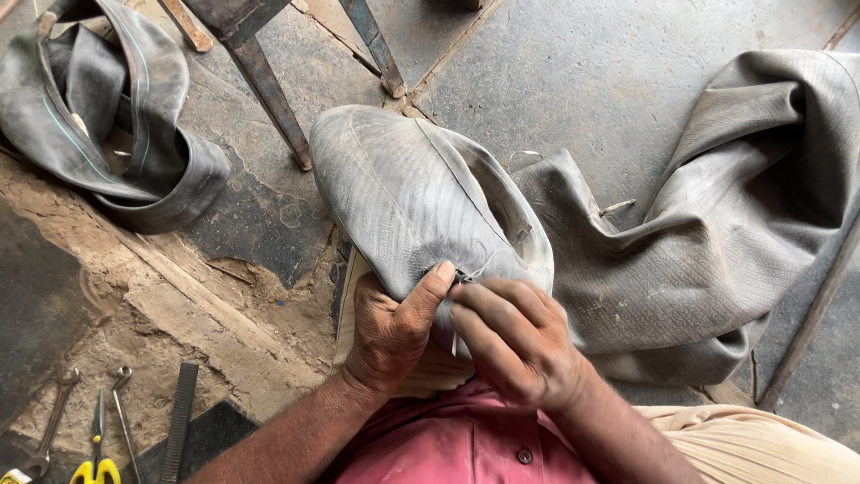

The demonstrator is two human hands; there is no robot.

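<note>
A large grey rubber inner tube (681,242) lies deflated across the floor and over my lap. My left hand (394,327) grips a folded hump of the tube (412,193), thumb pressed on its dark scuffed patch. My right hand (515,341) sits right beside it, fingertips pinched at the same spot next to the thumb. A thin pale strand or small tool shows between the fingers, too small to identify. My pink shirt (448,448) fills the bottom of the view.
A second folded inner tube (107,116) lies at the upper left. Rusty metal legs (269,90) of a stand rise at top centre. Spanners (49,426), yellow-handled pliers (97,457) and a flat file (179,417) lie on the dirt at bottom left.
</note>
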